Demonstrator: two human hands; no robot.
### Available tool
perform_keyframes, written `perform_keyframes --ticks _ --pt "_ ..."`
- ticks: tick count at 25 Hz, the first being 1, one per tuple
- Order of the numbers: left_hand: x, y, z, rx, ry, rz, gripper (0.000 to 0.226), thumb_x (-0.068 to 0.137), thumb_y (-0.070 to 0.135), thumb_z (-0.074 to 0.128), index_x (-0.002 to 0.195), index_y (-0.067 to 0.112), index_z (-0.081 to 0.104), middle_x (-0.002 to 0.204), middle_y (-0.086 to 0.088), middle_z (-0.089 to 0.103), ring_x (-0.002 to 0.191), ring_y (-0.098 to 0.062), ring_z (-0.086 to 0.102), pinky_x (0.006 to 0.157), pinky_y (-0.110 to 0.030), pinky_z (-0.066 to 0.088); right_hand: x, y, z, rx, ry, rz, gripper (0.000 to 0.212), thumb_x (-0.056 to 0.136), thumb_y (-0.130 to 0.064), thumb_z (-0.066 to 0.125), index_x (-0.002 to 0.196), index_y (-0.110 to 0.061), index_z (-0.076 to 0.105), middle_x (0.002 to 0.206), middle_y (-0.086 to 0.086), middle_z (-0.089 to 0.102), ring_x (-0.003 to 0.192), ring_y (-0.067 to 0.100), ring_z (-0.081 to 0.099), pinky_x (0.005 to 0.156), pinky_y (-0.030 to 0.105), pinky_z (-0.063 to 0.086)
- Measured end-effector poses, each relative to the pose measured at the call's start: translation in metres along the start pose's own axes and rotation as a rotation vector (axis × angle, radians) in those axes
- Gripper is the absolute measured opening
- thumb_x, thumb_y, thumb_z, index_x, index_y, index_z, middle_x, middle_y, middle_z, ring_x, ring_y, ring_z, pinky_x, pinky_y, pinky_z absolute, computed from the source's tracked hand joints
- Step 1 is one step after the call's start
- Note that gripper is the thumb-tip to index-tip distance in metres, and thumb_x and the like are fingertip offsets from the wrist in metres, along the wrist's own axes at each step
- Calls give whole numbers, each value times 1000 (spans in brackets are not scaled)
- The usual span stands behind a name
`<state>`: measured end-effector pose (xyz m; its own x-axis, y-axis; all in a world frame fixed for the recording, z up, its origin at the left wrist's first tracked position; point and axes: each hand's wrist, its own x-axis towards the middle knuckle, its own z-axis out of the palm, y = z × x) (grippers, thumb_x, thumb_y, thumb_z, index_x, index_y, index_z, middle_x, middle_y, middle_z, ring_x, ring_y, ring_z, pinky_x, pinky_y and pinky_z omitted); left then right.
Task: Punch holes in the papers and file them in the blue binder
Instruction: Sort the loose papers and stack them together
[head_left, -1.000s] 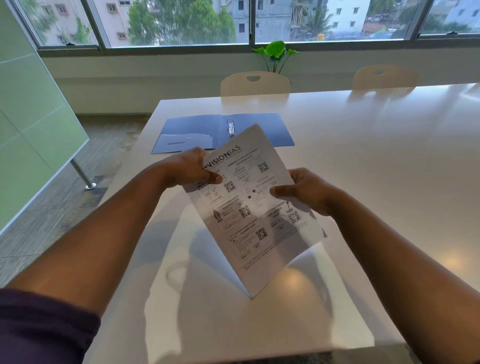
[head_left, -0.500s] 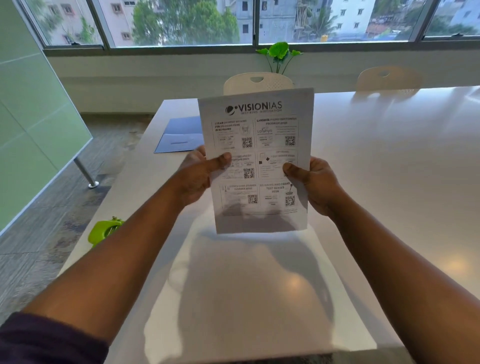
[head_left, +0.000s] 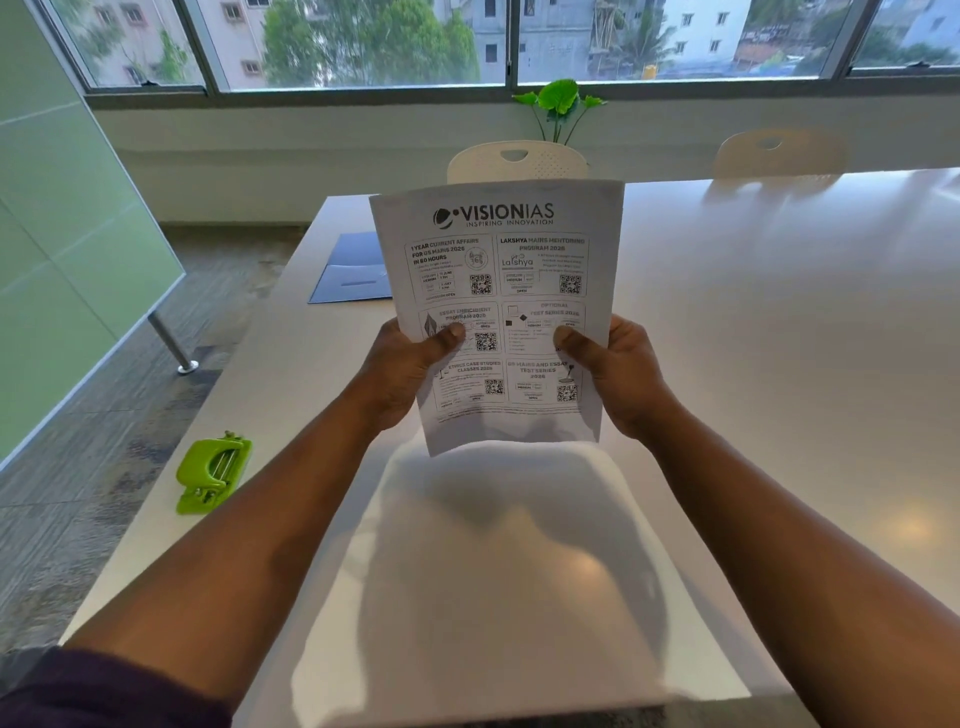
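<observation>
The papers (head_left: 498, 291) are held upright above the white table (head_left: 779, 338), with the long axis running nearly vertical and the top edge tipped slightly away, so that the printed face is turned toward the person. The left edge is gripped by the left hand (head_left: 402, 371), with the thumb laid flat across the printed face and the fingers curled behind the sheet, where they are hidden. The right edge is gripped in the same way by the right hand (head_left: 621, 374), thumb in front and fingers out of sight behind. The front sheet is seen to be white, printed in black with a "VISIONIAS" heading, six boxed panels and several QR codes. How many sheets are held cannot be told. Behind the papers, to their left, part of the blue binder (head_left: 353, 275) is seen lying open on the table. A green hole punch (head_left: 213, 473) is set near the table's left edge, well below and left of the papers.
</observation>
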<state>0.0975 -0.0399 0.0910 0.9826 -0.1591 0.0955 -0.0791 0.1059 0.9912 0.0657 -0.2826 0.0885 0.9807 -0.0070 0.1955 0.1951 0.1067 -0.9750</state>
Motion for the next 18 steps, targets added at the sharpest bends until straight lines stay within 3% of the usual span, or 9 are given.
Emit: perform_keyframes --ticks 2,4,6,8,13,18 --pt "-2 2 2 105 36 43 26 91 20 74 115 27 69 116 0 76 107 -26 72 93 -52 58 -1 2 0 -4 -10 3 23 97 -3 62 119 -4 69 115 14 75 101 35 74 83 47 62" --pt "-3 5 3 199 58 94 22 93 21 73 112 31 68 108 9 76 97 -16 74 82 -38 62 -1 2 -1 -13 -16 -5 26 96 -3 63 122 -3 68 118 15 74 102 34 74 84 47 62" --pt "-6 4 5 226 62 124 23 92 19 73 112 29 68 102 16 75 89 -6 75 69 -23 60 -2 4 1 -39 -16 0 24 94 -2 66 118 -8 71 115 12 76 101 31 75 84 47 62" --pt "-9 -1 6 202 61 119 25 91 15 75 114 24 70 99 17 76 87 -4 75 66 -17 58 -5 8 3 -87 -18 21 25 92 -1 68 110 -17 73 112 8 77 99 28 75 84 49 62" --pt "-9 -5 3 186 39 107 31 89 21 77 118 28 70 109 11 77 96 -10 75 71 -22 60 -5 10 5 -132 -30 31 29 90 -1 70 107 -25 73 108 0 78 96 24 76 83 46 63" --pt "-10 -6 -1 197 17 63 30 92 23 73 121 25 68 114 5 76 100 -16 74 82 -33 62 -3 10 2 -149 -69 16 25 94 -5 69 114 -17 73 113 4 77 99 25 75 85 48 62"
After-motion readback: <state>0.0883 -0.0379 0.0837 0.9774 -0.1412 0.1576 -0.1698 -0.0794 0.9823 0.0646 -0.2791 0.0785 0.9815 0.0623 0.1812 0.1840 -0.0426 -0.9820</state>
